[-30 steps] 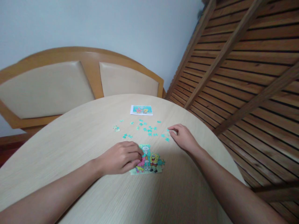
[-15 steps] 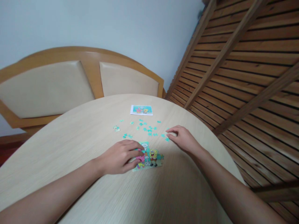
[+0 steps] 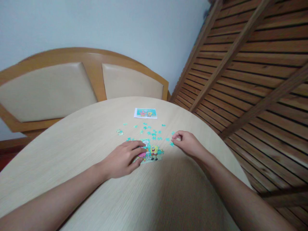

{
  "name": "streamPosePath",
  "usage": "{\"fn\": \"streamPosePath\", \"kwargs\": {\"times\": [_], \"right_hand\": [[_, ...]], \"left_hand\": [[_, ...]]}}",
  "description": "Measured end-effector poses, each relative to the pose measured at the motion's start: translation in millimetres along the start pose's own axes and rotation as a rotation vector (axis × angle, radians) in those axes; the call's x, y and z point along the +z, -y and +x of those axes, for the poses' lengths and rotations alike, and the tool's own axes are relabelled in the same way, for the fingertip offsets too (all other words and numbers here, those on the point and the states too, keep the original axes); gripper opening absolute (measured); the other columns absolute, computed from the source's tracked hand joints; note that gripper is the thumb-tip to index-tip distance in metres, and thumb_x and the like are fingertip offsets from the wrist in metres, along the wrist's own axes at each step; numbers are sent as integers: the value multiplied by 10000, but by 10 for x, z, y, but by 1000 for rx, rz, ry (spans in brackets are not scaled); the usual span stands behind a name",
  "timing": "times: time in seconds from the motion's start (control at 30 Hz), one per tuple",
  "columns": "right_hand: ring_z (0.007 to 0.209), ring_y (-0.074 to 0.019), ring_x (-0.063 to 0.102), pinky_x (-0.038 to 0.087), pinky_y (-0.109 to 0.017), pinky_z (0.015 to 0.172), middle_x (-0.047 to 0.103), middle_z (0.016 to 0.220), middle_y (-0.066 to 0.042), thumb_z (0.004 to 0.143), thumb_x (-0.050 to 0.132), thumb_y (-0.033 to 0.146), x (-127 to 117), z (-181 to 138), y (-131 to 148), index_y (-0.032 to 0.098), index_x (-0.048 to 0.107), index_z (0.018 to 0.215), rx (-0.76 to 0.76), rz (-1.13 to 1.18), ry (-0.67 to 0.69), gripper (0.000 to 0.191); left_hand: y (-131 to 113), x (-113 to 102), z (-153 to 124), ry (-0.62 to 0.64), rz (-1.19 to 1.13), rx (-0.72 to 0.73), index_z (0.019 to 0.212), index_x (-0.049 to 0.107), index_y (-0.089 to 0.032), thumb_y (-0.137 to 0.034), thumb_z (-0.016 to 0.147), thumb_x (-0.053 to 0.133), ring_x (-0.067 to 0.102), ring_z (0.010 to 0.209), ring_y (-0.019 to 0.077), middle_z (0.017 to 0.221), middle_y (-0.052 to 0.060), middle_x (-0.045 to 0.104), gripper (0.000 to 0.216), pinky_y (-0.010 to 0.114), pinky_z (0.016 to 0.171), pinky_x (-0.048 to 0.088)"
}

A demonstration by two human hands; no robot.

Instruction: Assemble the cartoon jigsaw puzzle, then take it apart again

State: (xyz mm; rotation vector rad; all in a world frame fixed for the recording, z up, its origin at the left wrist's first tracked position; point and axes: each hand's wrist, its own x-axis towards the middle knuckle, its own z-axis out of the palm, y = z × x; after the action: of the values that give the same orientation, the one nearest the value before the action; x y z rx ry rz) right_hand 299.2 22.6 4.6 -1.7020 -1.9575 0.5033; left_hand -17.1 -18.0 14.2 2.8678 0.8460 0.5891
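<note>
My desk (image 3: 79,150) has a pale wood-grain top with a rounded far edge. Near its middle lies the part-built cartoon puzzle (image 3: 152,152), flat and picture side up. My left grip (image 3: 122,158) rests across its left part, fingers spread flat. Just beyond the puzzle, loose teal pieces (image 3: 154,132) are scattered in a thin band, most apart from one another. A small pale cluster of pieces (image 3: 119,131) sits off to their left. Farther back, near the far edge, a small picture card (image 3: 145,113) lies flat. My right grip (image 3: 186,142) rests on the desk at the right end of the scatter, fingertips pinched together.
</note>
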Motion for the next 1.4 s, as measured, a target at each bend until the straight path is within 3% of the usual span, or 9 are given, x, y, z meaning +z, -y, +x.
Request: {"fn": "streamPosePath", "kwargs": {"times": [0.2,0.4,0.63,0.9,1.03,1.2,1.4], "right_hand": [[788,-195,648,467,-307,724,729,881,-56,765,692,319,1,-16,7,195,744,953,55,-29,-50,231],[807,-209,635,424,-343,760,724,885,-45,776,701,404,-64,-54,94,228,773,927,69,-153,-46,243],[761,-196,609,415,-322,715,692,859,-55,768,703,384,-61,-37,82,193,757,917,97,-128,-10,247],[849,-218,636,412,-376,831,709,981,-61,791,711,398,-35,-81,136,210,738,920,129,-212,-68,230],[817,-222,644,419,-377,816,700,877,-53,803,699,398,-27,-82,180,200,736,913,173,-221,-50,229],[781,-197,656,441,-357,804,715,830,-32,786,704,368,5,-58,133,199,704,896,157,-92,-38,201],[722,-171,633,467,-303,714,708,798,-24,819,620,311,29,-55,95,205,719,1001,9,130,-51,233]], "left_hand": [[18,17,-13,-12,-18,3,1234,622,-205,-273,1004,467,605,1197,263,1263,113,635,286,464,1012,531],[7,6,-12,-5,-18,0,1231,621,-204,-266,1005,464,611,1186,256,1263,112,632,282,454,1012,532],[15,19,-11,17,-7,-4,1238,617,-190,-273,1012,457,594,1210,256,1280,120,620,289,454,1023,526],[2,-2,-3,7,-6,0,1225,620,-188,-264,1013,448,607,1192,253,1269,122,626,283,453,1014,534],[2,6,-3,5,-18,0,1221,624,-191,-266,1013,451,603,1198,251,1262,119,628,281,449,1021,532],[9,18,-9,4,-11,1,1236,617,-199,-268,1010,455,598,1207,257,1278,119,623,287,460,1016,534],[-13,0,4,-5,-4,-8,1229,623,-194,-265,1004,459,611,1185,255,1261,113,633,286,456,1020,526]]}}
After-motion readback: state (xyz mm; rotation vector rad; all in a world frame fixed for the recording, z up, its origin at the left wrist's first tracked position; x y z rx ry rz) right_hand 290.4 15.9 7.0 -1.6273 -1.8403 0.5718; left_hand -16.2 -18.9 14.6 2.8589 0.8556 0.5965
